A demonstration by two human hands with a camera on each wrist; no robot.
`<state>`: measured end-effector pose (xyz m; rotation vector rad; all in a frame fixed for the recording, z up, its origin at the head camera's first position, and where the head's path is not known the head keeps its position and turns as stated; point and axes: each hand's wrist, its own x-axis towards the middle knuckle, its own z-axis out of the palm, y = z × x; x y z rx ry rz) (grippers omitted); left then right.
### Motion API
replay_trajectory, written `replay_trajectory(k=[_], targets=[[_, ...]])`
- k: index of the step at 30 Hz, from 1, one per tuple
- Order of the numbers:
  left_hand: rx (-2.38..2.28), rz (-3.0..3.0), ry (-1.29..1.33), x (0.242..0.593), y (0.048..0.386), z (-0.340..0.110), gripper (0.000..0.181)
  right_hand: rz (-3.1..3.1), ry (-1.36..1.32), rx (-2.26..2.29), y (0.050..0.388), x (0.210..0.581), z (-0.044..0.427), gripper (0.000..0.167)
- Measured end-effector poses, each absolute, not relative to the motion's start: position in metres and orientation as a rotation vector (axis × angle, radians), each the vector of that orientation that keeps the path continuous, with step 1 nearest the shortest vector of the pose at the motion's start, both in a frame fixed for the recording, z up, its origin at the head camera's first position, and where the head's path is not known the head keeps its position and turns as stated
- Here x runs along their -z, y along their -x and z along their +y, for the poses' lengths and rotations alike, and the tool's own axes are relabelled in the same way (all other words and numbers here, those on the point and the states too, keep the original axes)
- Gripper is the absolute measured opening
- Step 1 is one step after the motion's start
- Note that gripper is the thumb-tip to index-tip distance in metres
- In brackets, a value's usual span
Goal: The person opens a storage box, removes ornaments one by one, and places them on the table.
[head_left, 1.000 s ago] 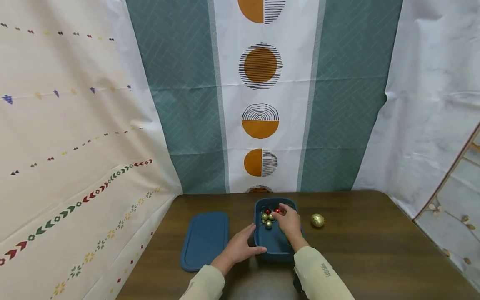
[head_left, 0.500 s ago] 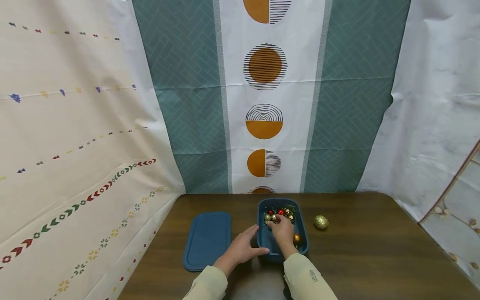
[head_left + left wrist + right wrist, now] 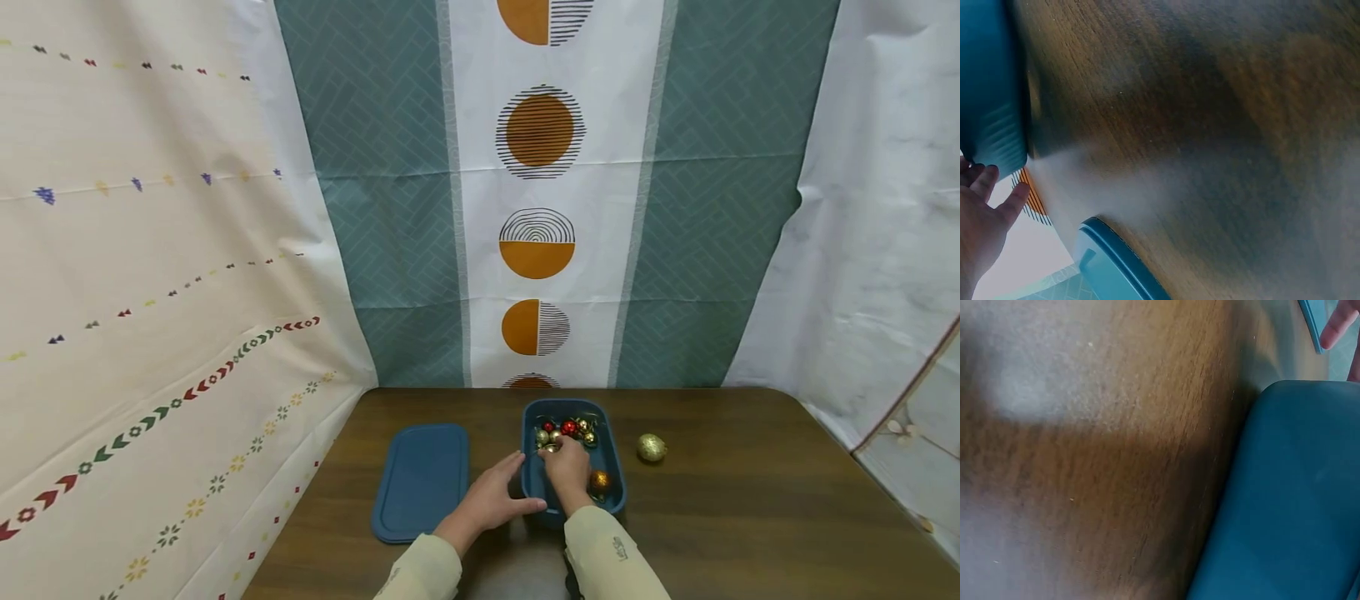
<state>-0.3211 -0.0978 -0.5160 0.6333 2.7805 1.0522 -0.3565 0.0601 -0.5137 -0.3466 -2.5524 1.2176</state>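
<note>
A blue rectangular container (image 3: 617, 467) stands on the table with small gold and red baubles (image 3: 569, 427) grouped toward its far end. A larger orange-gold bauble (image 3: 599, 482) lies at its near right. My right hand (image 3: 567, 473) reaches down inside, fingers bent around a small gold bauble (image 3: 551, 448) that they partly cover. My left hand (image 3: 491, 498) rests against the container's left side, thumb and fingers spread. In the left wrist view, the fingertips of the left hand (image 3: 985, 212) touch the container wall (image 3: 997, 125).
The blue lid (image 3: 422, 483) lies flat on the table to the left of the container. To the right, a larger glittery gold bauble (image 3: 651, 447) sits on the wooden table (image 3: 720, 500). Patterned cloths (image 3: 405, 250) hang behind and at the sides.
My right hand has moved left and nearer within the container, from above the red baubles to a gold one. The orange-gold bauble has come into sight. My left hand has kept its place.
</note>
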Motion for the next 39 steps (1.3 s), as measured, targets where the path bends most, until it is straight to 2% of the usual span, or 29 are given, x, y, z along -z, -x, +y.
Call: replay_trajectory(k=[22, 30, 39], targets=[[-1.055, 2.779, -0.645, 0.514, 0.3213, -0.0982, 0.088, -2.608, 0.236, -1.092, 0.3652, 0.5194, 0.063, 0.026], [-1.06, 2.762, -0.626, 0.5125, 0.3188, -0.0962, 0.088, -2.632, 0.211, -1.07, 0.3656, 0.5223, 0.0673, 0.01], [-1.051, 2.768, -0.617, 0.5132, 0.3199, -0.0982, 0.088, -2.651, 0.191, -1.14, 0.3645, 0.5175, 0.0641, 0.017]])
